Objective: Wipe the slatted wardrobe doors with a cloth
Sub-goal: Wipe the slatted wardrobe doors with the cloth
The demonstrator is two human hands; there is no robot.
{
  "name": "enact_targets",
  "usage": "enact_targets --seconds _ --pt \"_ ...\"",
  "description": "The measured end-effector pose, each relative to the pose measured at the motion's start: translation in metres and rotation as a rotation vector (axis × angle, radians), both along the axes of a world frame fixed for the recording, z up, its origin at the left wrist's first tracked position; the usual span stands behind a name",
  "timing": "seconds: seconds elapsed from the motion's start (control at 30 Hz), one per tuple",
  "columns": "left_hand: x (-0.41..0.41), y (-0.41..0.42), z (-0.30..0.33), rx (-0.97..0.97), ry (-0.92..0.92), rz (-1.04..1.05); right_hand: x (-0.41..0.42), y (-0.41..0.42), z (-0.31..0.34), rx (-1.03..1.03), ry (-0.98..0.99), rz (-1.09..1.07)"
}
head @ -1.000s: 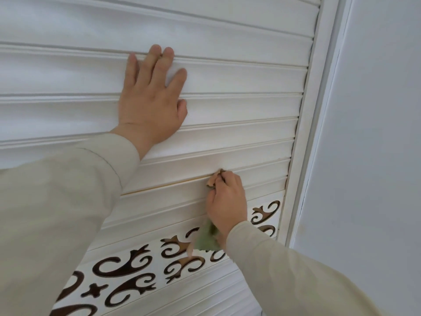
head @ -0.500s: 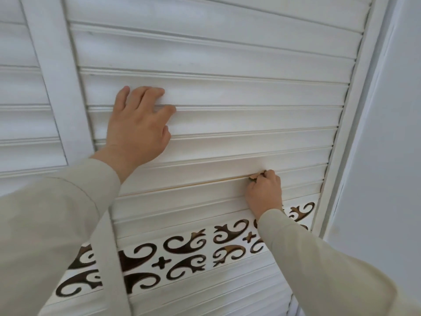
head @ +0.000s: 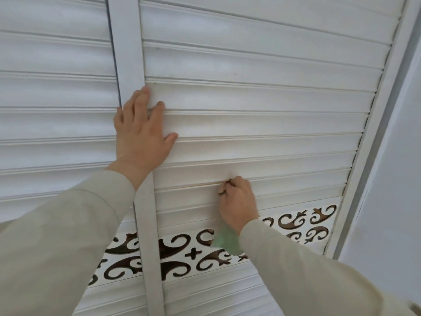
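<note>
The left hand [head: 142, 135] is lying flat, fingers straight, against the slatted wardrobe door [head: 262, 99] beside its upright stile [head: 129, 53]. The right hand [head: 237, 201] is gripping the green cloth [head: 225, 242] against a slat edge; most of the cloth is hiding behind fist and sleeve [head: 296, 265].

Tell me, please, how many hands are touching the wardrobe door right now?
2. The left hand rests flat on the slats beside the upright rail; the right hand, lower down, presses a cloth into a slat groove.
</note>
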State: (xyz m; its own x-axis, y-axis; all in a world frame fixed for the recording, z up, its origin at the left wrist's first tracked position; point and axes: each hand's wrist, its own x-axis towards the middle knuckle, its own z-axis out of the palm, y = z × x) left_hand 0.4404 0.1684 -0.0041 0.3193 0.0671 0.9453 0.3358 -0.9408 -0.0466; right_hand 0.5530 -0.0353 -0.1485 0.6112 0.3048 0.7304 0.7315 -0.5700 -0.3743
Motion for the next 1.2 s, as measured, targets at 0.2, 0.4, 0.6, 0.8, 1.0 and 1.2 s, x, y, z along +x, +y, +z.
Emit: enact_targets --seconds 0.2,0.4,0.6,0.8,1.0,1.2 --pt "-0.007 0.003 0.000 0.045 0.090 0.041 -0.007 0.007 -0.001 -0.178 -0.111 0.064" --pt "-0.009 0.001 -0.002 0.024 0.139 0.068 0.049 -0.056 0.011 0.053 0.248 -0.316" --pt "-0.009 -0.005 0.000 -0.038 0.169 0.077 -0.019 0.000 0.011 0.006 0.101 -0.070" --pt "-0.017 0.002 0.000 -0.003 0.218 0.084 -0.048 0.044 0.002 -0.164 -0.082 0.153" --pt "-0.025 -0.001 0.005 -0.023 0.320 0.081 -0.031 0.030 -0.001 -0.043 -0.004 -0.052" --pt "-0.036 0.001 0.010 -0.071 0.371 0.026 -0.074 0.081 -0.004 -0.091 -0.135 0.100"
